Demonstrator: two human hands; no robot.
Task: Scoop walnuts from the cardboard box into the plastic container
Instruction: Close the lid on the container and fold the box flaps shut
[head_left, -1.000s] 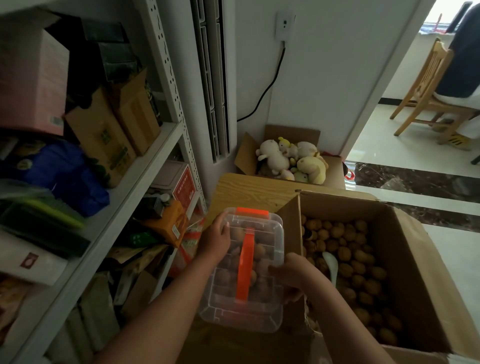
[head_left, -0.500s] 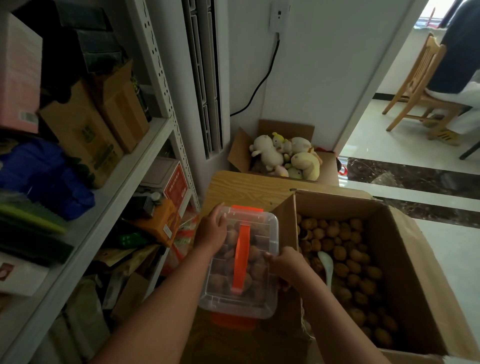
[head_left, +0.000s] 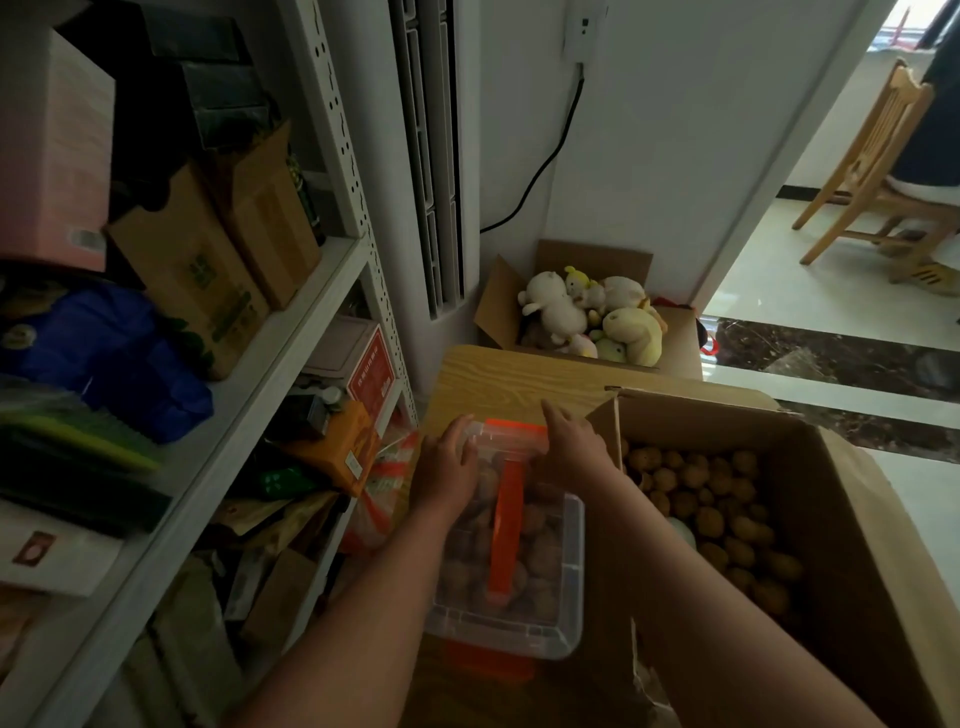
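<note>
The clear plastic container (head_left: 550, 597) stands on a wooden table, lid on, with an orange handle (head_left: 506, 535) and orange clips, and walnuts show through it. My left hand (head_left: 447, 465) rests on the lid's far left corner, fingers stretched forward. Over the far orange clip lies my right hand (head_left: 571, 447), pressing on the lid's far end. To the right, the open cardboard box (head_left: 841, 525) holds many walnuts (head_left: 717, 499). A white scoop (head_left: 683, 535) lies among them, mostly hidden by my right forearm.
A metal shelf (head_left: 291, 332) packed with boxes and bags runs along the left. Bare tabletop (head_left: 498, 379) lies beyond the container. A box of plush toys (head_left: 592, 317) sits on the floor behind, by a standing air conditioner (head_left: 431, 156). A wooden chair (head_left: 872, 171) stands at the far right.
Both hands left the container's sides and moved forward to its far end. The container now sits lower on the table, and the near orange clip shows.
</note>
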